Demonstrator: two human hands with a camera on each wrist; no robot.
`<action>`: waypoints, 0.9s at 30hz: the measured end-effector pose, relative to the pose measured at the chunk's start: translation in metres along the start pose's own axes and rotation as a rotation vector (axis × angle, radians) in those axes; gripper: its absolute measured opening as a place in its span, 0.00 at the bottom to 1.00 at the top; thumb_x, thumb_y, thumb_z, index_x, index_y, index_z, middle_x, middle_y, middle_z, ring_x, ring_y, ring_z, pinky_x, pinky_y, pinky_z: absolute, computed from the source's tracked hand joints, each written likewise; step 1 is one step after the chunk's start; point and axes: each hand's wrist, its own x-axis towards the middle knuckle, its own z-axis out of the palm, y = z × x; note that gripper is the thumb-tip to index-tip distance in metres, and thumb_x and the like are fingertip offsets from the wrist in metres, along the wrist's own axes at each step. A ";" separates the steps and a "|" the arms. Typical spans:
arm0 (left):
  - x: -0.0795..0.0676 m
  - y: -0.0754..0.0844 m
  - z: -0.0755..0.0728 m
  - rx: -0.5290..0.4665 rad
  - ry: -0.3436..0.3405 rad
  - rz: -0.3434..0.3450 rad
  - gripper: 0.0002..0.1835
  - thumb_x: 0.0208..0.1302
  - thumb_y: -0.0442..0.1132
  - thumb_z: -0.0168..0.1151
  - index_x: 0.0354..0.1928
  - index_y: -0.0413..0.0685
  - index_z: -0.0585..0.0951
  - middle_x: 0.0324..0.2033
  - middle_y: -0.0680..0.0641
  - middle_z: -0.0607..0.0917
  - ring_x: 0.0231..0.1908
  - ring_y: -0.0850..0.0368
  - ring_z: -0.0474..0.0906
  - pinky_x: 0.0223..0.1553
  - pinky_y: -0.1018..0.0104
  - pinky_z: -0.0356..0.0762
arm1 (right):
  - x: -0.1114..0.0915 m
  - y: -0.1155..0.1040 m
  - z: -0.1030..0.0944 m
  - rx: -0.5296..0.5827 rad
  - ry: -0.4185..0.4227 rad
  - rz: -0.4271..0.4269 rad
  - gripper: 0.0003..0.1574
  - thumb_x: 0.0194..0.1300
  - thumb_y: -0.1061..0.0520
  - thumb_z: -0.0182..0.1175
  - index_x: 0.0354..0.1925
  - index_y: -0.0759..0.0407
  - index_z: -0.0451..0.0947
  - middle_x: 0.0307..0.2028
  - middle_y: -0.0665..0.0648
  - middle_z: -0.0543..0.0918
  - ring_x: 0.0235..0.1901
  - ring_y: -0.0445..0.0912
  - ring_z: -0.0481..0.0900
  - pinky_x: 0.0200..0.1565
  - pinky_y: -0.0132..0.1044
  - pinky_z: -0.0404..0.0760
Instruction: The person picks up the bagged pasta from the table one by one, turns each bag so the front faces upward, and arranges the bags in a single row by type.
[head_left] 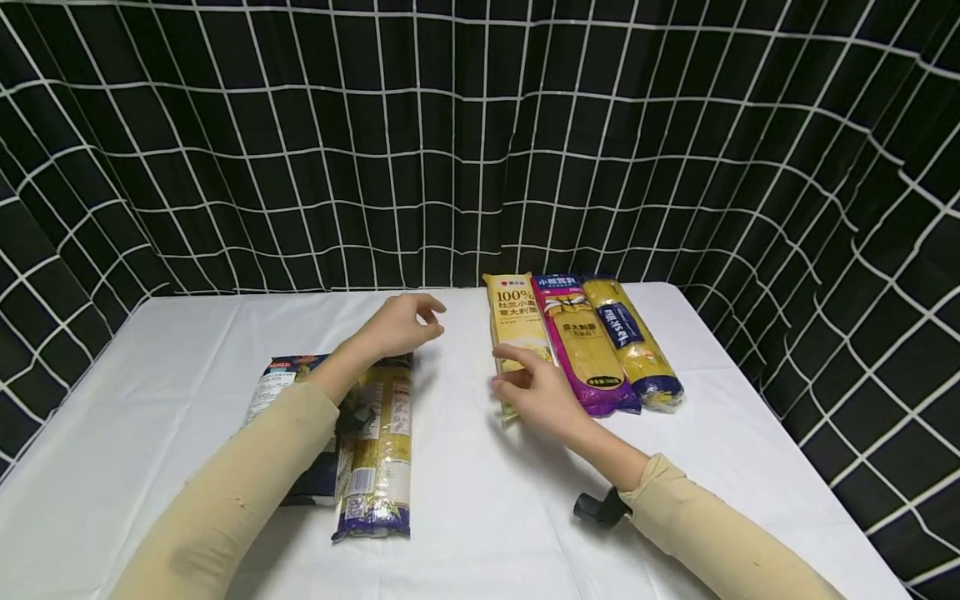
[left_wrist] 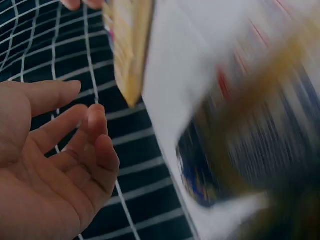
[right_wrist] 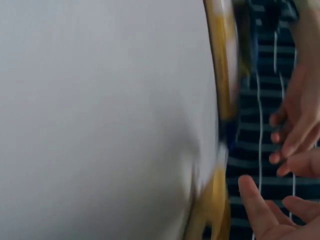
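My left hand hovers above the far end of two pasta packs on the left, fingers loosely bent and holding nothing. Under that arm lie a dark blue pack with a white label and a clear spaghetti pack with purple ends, partly covered by the sleeve. My right hand, thumb and fingers parted with nothing between them, overlaps the lower part of a yellow pasta pack. Beside that pack are a pink-and-purple pasta pack and a spaghetti pack with a blue label. Both wrist views are blurred.
A white cloth covers the table, with a strip of it between the two groups of packs. Black curtain with a white grid surrounds the back and sides. A small black device sits at the right wrist.
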 end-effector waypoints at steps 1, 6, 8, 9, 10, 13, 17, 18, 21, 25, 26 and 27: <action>-0.004 -0.004 -0.004 0.025 -0.013 0.004 0.19 0.64 0.42 0.59 0.56 0.45 0.78 0.43 0.45 0.82 0.40 0.51 0.77 0.39 0.60 0.76 | -0.003 -0.002 0.007 0.021 -0.018 0.002 0.35 0.60 0.66 0.60 0.66 0.54 0.66 0.60 0.60 0.73 0.48 0.52 0.80 0.41 0.38 0.83; -0.014 -0.024 -0.019 0.138 -0.089 0.026 0.19 0.62 0.39 0.62 0.54 0.41 0.79 0.45 0.40 0.82 0.46 0.46 0.78 0.46 0.54 0.76 | -0.017 -0.012 0.042 0.035 -0.129 0.004 0.40 0.57 0.65 0.64 0.67 0.54 0.64 0.62 0.57 0.70 0.47 0.51 0.80 0.40 0.36 0.83; -0.016 -0.030 -0.022 0.169 -0.126 0.024 0.21 0.60 0.38 0.64 0.55 0.39 0.78 0.48 0.38 0.81 0.50 0.42 0.76 0.50 0.51 0.75 | -0.020 -0.014 0.053 0.002 -0.176 -0.005 0.41 0.57 0.62 0.66 0.67 0.54 0.63 0.62 0.58 0.70 0.45 0.50 0.81 0.40 0.34 0.82; -0.016 -0.033 -0.024 0.184 -0.145 0.014 0.22 0.59 0.38 0.65 0.55 0.39 0.78 0.50 0.37 0.80 0.52 0.41 0.75 0.52 0.50 0.74 | -0.021 -0.015 0.058 -0.015 -0.199 -0.007 0.42 0.57 0.61 0.66 0.68 0.55 0.62 0.62 0.59 0.70 0.44 0.48 0.81 0.40 0.34 0.82; -0.016 -0.035 -0.025 0.195 -0.166 0.001 0.24 0.58 0.39 0.66 0.56 0.39 0.77 0.52 0.36 0.79 0.53 0.40 0.74 0.53 0.49 0.73 | -0.021 -0.016 0.063 -0.032 -0.220 -0.010 0.43 0.57 0.59 0.67 0.68 0.55 0.62 0.62 0.58 0.69 0.44 0.47 0.81 0.41 0.33 0.81; -0.016 -0.043 -0.027 0.236 -0.233 -0.036 0.30 0.56 0.42 0.68 0.61 0.40 0.74 0.58 0.35 0.74 0.58 0.39 0.70 0.56 0.47 0.70 | -0.020 -0.018 0.075 -0.078 -0.268 -0.022 0.46 0.56 0.56 0.68 0.69 0.56 0.60 0.62 0.58 0.68 0.44 0.46 0.81 0.43 0.32 0.79; -0.015 -0.048 -0.028 0.251 -0.324 -0.076 0.37 0.54 0.45 0.70 0.65 0.41 0.69 0.61 0.36 0.72 0.58 0.42 0.71 0.57 0.50 0.70 | -0.017 -0.022 0.088 -0.100 -0.303 -0.048 0.49 0.54 0.57 0.69 0.70 0.58 0.58 0.64 0.59 0.65 0.44 0.46 0.81 0.44 0.31 0.78; -0.015 -0.048 -0.029 0.247 -0.339 -0.088 0.38 0.53 0.45 0.71 0.65 0.42 0.68 0.60 0.36 0.72 0.57 0.43 0.71 0.57 0.51 0.71 | -0.016 -0.023 0.091 -0.099 -0.307 -0.057 0.49 0.53 0.58 0.69 0.70 0.58 0.58 0.64 0.60 0.64 0.44 0.47 0.81 0.43 0.31 0.79; -0.014 -0.048 -0.029 0.248 -0.363 -0.120 0.40 0.51 0.46 0.72 0.66 0.43 0.68 0.59 0.37 0.74 0.53 0.46 0.73 0.55 0.52 0.72 | -0.013 -0.027 0.096 -0.120 -0.308 -0.076 0.51 0.52 0.58 0.70 0.70 0.59 0.58 0.64 0.61 0.64 0.43 0.47 0.81 0.42 0.30 0.78; -0.012 -0.049 -0.030 0.235 -0.374 -0.161 0.41 0.50 0.46 0.73 0.67 0.45 0.67 0.58 0.37 0.74 0.53 0.45 0.73 0.54 0.52 0.72 | -0.009 -0.030 0.100 -0.169 -0.303 -0.083 0.51 0.51 0.55 0.71 0.70 0.58 0.59 0.62 0.62 0.65 0.41 0.45 0.80 0.39 0.28 0.78; -0.011 -0.050 -0.030 0.228 -0.377 -0.170 0.41 0.50 0.46 0.73 0.67 0.46 0.67 0.59 0.38 0.73 0.53 0.45 0.73 0.54 0.51 0.72 | -0.007 -0.030 0.100 -0.181 -0.301 -0.084 0.51 0.51 0.54 0.71 0.70 0.58 0.59 0.62 0.62 0.65 0.40 0.45 0.80 0.39 0.28 0.78; -0.010 -0.052 -0.030 0.224 -0.378 -0.175 0.42 0.50 0.47 0.73 0.67 0.47 0.67 0.59 0.38 0.73 0.53 0.45 0.73 0.54 0.51 0.73 | -0.006 -0.030 0.100 -0.190 -0.300 -0.085 0.51 0.51 0.54 0.71 0.69 0.58 0.60 0.62 0.61 0.65 0.39 0.44 0.80 0.39 0.28 0.78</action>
